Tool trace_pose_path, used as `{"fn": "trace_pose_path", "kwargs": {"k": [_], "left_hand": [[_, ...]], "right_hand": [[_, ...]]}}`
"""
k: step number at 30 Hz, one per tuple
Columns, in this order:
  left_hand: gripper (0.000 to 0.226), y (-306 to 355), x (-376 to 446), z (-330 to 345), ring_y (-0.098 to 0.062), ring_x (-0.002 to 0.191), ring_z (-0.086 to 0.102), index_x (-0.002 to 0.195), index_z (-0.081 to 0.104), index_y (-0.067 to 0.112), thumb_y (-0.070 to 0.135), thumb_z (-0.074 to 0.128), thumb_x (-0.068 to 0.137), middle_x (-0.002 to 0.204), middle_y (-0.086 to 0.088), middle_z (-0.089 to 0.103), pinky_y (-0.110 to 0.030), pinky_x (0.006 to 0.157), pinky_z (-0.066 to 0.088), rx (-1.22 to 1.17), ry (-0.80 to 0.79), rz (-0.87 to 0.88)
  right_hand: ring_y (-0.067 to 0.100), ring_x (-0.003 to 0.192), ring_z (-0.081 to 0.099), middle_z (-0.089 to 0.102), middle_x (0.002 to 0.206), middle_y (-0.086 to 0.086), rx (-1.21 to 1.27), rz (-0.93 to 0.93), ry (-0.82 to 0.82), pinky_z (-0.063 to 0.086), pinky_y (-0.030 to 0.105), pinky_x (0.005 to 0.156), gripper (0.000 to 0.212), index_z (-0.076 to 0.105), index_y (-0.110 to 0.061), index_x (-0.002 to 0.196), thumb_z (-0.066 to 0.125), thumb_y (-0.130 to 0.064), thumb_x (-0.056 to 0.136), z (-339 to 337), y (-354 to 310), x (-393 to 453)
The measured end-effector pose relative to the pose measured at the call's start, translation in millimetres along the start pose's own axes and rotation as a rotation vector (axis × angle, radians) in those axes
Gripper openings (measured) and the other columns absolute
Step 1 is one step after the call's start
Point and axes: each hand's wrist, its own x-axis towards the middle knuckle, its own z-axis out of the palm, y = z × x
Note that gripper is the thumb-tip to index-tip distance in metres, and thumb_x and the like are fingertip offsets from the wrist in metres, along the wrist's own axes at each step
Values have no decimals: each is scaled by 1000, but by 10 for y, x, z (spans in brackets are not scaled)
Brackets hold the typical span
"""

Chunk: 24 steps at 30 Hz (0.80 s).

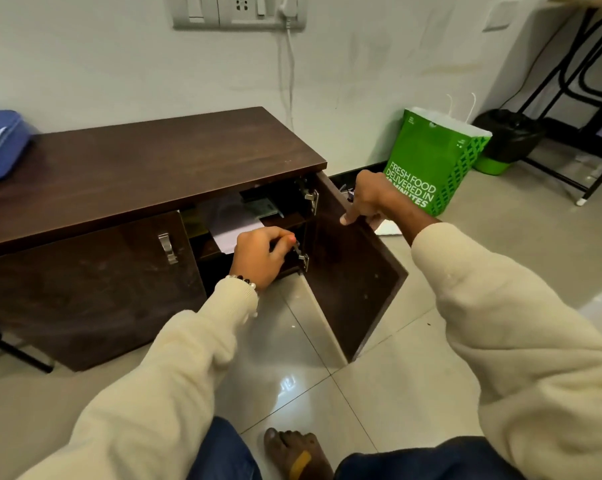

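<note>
A pale wall and a glossy tiled floor [379, 393] frame the work, and against the wall stands a low dark-wood cabinet [154, 168], with a green paper bag [431, 168] on the floor beyond the right hand and a blue container [1, 147] on the cabinet top, well away to the left of both hands. The cabinet's right-hand door [351, 278] is swung wide open, and the right hand [369, 199] holds it there: its fingers are curled over the door's top edge, the forefinger laid down the inner face. The left hand [261, 258] reaches into the opening, below and to the left of the right hand. Its fingers are bent together in a tight pinch at the lower hinge [303, 259], just at its fingertips. Something small and dark sits in that pinch, but whether it is a tool or part of the hinge I cannot tell. The upper hinge [311, 199] sits above that pinch and looks seated on both door and cabinet side. White papers [237, 223] lie on the shelf just behind the left hand's knuckles. By my reading, the opening and steadying of the door are done, the lower hinge is the step in hand, and closing the door to check its fit is left.
</note>
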Motion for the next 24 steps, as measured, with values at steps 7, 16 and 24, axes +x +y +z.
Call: {"fn": "trace_pose_path", "kwargs": {"k": [7, 16, 24], "left_hand": [[31, -63, -301, -283, -13, 73, 69, 111, 72, 16, 31, 71, 84, 85, -2, 73, -29, 72, 59, -149, -41, -40], [53, -230, -301, -571, -19, 108, 59, 130, 59, 12, 31, 74, 82, 119, -5, 66, -31, 98, 45, 194, 40, 36], [40, -537, 16, -704, -30, 115, 46, 139, 46, 10, 11, 45, 100, 130, -14, 48, -39, 92, 46, 738, 148, 22]], "right_hand": [[36, 73, 71, 69, 85, 27, 535, 50, -252, 59, 45, 75, 44, 61, 13, 100, 81, -10, 69, 166, -186, 9], [36, 91, 66, 58, 107, 15, 915, 79, -31, 60, 47, 61, 29, 54, -5, 99, 72, 2, 78, 577, -872, -55], [29, 92, 65, 54, 116, 13, 911, 92, 45, 60, 40, 59, 28, 56, -2, 112, 65, 1, 85, 794, -1258, 43]]}}
